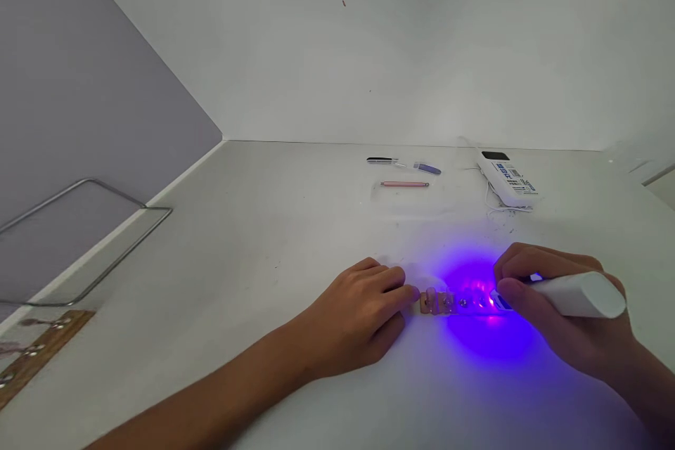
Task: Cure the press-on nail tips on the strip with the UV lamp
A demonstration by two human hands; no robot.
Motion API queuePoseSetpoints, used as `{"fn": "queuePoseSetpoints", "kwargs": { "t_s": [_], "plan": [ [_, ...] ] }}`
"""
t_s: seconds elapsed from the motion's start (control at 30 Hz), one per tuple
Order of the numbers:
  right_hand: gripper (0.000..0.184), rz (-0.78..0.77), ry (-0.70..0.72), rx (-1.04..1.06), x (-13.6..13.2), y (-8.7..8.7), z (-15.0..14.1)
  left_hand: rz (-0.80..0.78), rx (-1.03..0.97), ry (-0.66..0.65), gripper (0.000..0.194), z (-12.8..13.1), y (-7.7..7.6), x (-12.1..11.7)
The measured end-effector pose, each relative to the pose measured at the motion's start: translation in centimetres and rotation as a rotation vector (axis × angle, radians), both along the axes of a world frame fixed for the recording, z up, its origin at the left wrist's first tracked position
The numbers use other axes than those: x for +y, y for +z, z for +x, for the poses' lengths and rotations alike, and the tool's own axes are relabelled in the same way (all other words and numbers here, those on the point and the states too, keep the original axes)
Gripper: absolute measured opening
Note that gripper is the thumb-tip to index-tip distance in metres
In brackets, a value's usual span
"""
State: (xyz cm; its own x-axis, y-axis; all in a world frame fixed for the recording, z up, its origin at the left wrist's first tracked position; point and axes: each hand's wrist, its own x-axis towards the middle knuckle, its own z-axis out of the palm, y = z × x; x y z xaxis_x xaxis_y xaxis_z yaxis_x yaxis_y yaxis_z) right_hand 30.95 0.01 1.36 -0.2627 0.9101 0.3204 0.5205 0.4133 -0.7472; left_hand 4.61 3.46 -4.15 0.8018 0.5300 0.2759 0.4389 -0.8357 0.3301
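My right hand (564, 302) is wrapped round a white handheld UV lamp (585, 294), its lit end pointing left and down. Violet light falls on the right part of a narrow strip (423, 304) lying on the white table. Several clear, nail-like tips (432, 301) with small shiny bits sit in a row along it; the glare blurs those at the right. At the strip's left end, my left hand (363, 316) rests with curled fingers, its index fingertip pressed against the end to hold it.
Beyond my hands lie a pink pen-like tool (405, 184), a dark slim tool (382, 159) and a purple-ended tool (427, 169). A white labelled device (509, 179) with a cord stands back right. At left are a bent metal rod (126, 264) and a wooden strip (50, 351).
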Motion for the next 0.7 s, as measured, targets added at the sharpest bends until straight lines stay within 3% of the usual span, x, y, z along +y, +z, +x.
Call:
{"fn": "queuePoseSetpoints", "kwargs": {
  "t_s": [0.7],
  "plan": [
    [0.027,0.028,0.002,0.016,-0.15,-0.50,-0.04,-0.026,-0.035,-0.005,0.031,-0.20,-0.14,-0.07]
  ]
}}
